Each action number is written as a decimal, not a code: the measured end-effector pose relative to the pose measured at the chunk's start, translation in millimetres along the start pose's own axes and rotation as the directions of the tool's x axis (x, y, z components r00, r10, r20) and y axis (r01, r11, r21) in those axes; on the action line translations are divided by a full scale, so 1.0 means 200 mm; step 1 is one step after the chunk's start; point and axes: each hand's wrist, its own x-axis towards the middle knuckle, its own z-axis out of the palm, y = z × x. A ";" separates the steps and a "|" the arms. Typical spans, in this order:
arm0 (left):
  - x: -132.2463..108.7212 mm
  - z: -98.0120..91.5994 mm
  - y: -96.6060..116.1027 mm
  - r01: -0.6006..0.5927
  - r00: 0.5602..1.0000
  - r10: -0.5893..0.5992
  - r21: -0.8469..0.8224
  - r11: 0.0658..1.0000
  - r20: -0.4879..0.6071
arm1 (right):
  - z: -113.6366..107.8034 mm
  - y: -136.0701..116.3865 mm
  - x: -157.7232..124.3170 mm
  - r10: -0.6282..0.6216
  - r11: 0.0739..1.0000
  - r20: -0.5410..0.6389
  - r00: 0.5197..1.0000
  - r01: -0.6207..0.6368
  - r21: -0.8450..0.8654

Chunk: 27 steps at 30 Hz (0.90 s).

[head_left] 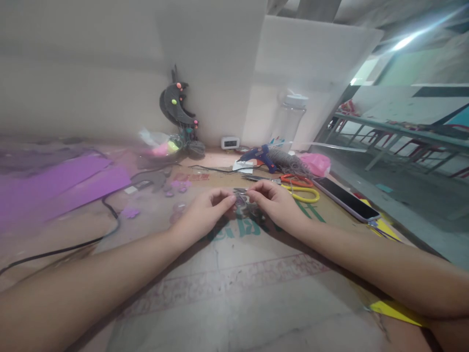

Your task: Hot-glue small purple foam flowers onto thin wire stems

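Note:
My left hand point(217, 208) and my right hand point(273, 203) meet over the middle of the work surface, fingertips pinched and a small gap apart. Between them is a small, thin greyish piece point(241, 192), too blurred to name; both hands seem to grip it. Just beyond my right hand lie a tool with orange handles point(298, 180) and one with yellow handles point(306, 194), probably scissors. To the left of my left hand, small purple cut-outs point(179, 186) and a purple flower shape point(130, 212) lie on the surface.
Behind my hands stand a blue glue gun point(258, 157), grey yarn point(289, 161), a small white clock point(230, 143) and a clear bottle point(288, 120). A grey moon ornament point(172, 105) is at the wall. A phone point(346, 199) lies right; purple sheets point(62, 183) and a black cable point(58, 250) left.

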 end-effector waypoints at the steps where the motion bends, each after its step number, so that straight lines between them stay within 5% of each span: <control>1: 0.00 0.00 0.00 0.002 1.000 -0.002 -0.004 1.000 0.001 | 0.00 0.00 0.00 0.002 1.000 0.017 1.000 -0.002 0.007; 16: -0.01 0.00 0.00 -0.021 1.000 0.020 0.074 0.997 0.018 | 0.00 -0.02 -0.01 -0.012 0.999 0.111 0.994 0.015 -0.030; 22: 0.00 0.01 0.00 -0.016 1.000 0.015 -0.071 0.997 -0.026 | 0.01 0.00 0.00 -0.004 0.999 0.066 0.998 0.002 0.039; 27: -0.01 0.02 -0.01 -0.015 1.000 0.016 -0.012 1.000 0.020 | 0.00 -0.02 -0.02 -0.022 0.999 0.057 0.998 0.020 0.031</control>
